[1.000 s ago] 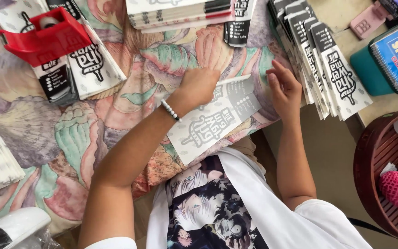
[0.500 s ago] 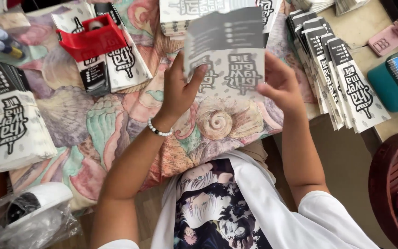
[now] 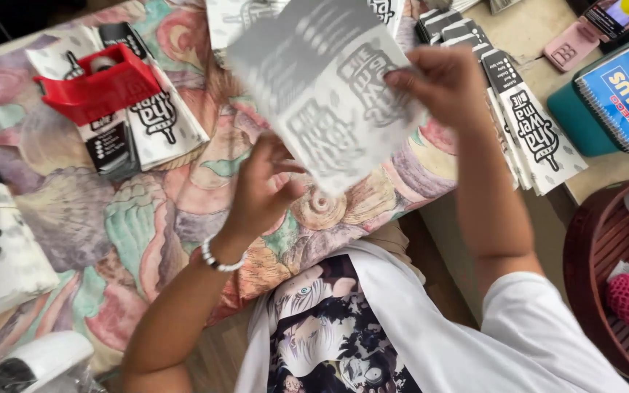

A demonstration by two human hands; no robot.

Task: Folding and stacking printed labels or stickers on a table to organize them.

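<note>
The right hand pinches the upper right edge of a white paper bag with black print, fingers curled shut on it and holding it up above the patterned tablecloth. The left hand is half open under the bag's lower edge; whether its fingertips touch the paper is hidden behind the bag. The bag is motion-blurred, so its print cannot be made out. One red tape dispenser rests on two more such bags at upper left. A fanned row of bags lies to the right, overlapping too much to count. One blue spiral notebook is cut off at the right edge, as is one brown basket.
</note>
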